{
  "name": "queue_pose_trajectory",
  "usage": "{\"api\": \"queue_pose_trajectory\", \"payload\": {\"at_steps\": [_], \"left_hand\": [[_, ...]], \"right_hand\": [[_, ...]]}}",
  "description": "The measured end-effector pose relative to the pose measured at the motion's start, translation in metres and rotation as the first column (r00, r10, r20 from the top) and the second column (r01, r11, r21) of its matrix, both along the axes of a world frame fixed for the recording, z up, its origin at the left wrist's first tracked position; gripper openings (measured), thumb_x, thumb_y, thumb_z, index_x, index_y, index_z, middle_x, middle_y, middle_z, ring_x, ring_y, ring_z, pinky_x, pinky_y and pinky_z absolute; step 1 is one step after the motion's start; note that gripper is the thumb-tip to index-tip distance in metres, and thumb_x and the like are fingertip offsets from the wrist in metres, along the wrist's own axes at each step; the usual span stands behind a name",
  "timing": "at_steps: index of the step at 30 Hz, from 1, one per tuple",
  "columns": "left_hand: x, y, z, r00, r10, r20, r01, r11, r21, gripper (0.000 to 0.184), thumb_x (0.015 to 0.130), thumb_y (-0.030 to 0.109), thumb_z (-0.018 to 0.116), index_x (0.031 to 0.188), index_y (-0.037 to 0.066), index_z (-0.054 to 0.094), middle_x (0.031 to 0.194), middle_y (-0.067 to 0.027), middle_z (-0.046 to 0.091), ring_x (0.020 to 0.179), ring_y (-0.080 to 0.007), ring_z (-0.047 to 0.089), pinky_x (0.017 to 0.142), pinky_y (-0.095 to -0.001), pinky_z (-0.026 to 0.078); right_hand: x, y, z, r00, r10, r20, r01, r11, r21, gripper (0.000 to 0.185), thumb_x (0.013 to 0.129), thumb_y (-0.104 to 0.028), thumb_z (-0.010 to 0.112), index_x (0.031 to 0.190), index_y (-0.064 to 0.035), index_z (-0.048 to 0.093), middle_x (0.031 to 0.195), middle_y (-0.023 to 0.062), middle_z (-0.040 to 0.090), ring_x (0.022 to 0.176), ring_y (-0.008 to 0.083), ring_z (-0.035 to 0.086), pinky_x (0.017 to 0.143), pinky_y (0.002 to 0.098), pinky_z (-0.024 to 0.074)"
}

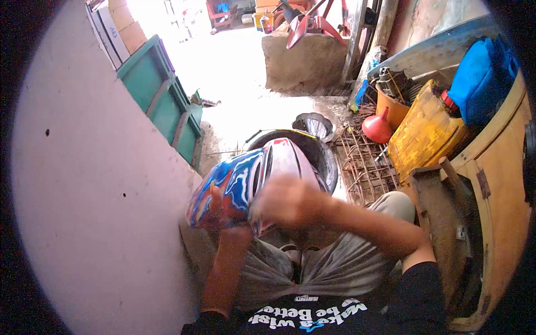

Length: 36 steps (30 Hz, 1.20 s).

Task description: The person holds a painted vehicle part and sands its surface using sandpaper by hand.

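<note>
A glossy curved panel (234, 177) in swirled blue, white and red, shaped like a motorcycle fairing, rests tilted above my lap. My left hand (222, 215) grips its lower left part, thumb lying on the painted face. Curled into a blurred fist, my right hand (291, 202) is on the white and red side of the panel; what it holds, if anything, is hidden. Behind the panel stands a dark round basin (330, 162), partly covered by it. A scalloped dark bowl (315, 125) sits just beyond the basin.
A white wall (100, 184) rises close on my left, with a green panel (159, 97) beyond. To the right are a metal grid (365, 162), red funnel (378, 127), yellow jerrycan (430, 137) and wooden furniture piece (497, 184). A concrete block (304, 64) stands farther back.
</note>
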<state>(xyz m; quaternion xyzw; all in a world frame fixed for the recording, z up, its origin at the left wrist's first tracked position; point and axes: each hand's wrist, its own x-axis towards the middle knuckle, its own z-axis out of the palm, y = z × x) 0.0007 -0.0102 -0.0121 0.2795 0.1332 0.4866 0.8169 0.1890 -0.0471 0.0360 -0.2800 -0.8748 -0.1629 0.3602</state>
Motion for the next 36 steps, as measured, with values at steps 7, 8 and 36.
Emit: {"api": "queue_pose_trajectory", "payload": {"at_steps": [7, 8, 36], "left_hand": [[-0.002, 0.012, -0.03, 0.928, -0.252, 0.273, 0.269, 0.963, -0.023, 0.095, 0.093, 0.076, 0.052, 0.153, 0.004, 0.041, 0.146, -0.0174, 0.057, 0.13, -0.0331, 0.06, 0.11, -0.0502, 0.049], [-0.004, 0.006, -0.027, 0.972, -0.175, 0.157, 0.177, 0.984, 0.005, 0.094, 0.093, 0.075, 0.053, 0.153, 0.003, 0.041, 0.147, -0.0179, 0.057, 0.131, -0.0336, 0.059, 0.111, -0.0506, 0.049], [-0.005, -0.005, 0.003, 0.964, 0.16, -0.213, -0.145, 0.986, 0.082, 0.075, 0.107, 0.062, 0.034, 0.153, 0.003, 0.041, 0.147, -0.0193, 0.053, 0.133, -0.0291, 0.055, 0.118, -0.044, 0.04]], "right_hand": [[-0.022, -0.015, 0.015, 0.982, 0.166, -0.085, -0.166, 0.986, 0.01, 0.014, 0.08, -0.013, 0.068, 0.094, -0.0116, 0.07, 0.084, 0.0044, 0.065, 0.083, 0.0256, 0.07, 0.078, 0.0392, 0.058], [-0.017, -0.01, 0.01, 0.991, 0.091, -0.097, -0.092, 0.996, -0.006, 0.014, 0.08, -0.013, 0.068, 0.094, -0.0116, 0.07, 0.084, 0.0042, 0.065, 0.082, 0.0252, 0.07, 0.077, 0.0392, 0.0576], [-0.016, -0.018, 0.024, 0.959, 0.259, 0.118, -0.261, 0.965, -0.005, 0.017, 0.084, -0.016, 0.069, 0.1, -0.01, 0.071, 0.09, 0.0012, 0.069, 0.086, 0.0221, 0.071, 0.086, 0.04, 0.0589]]}}
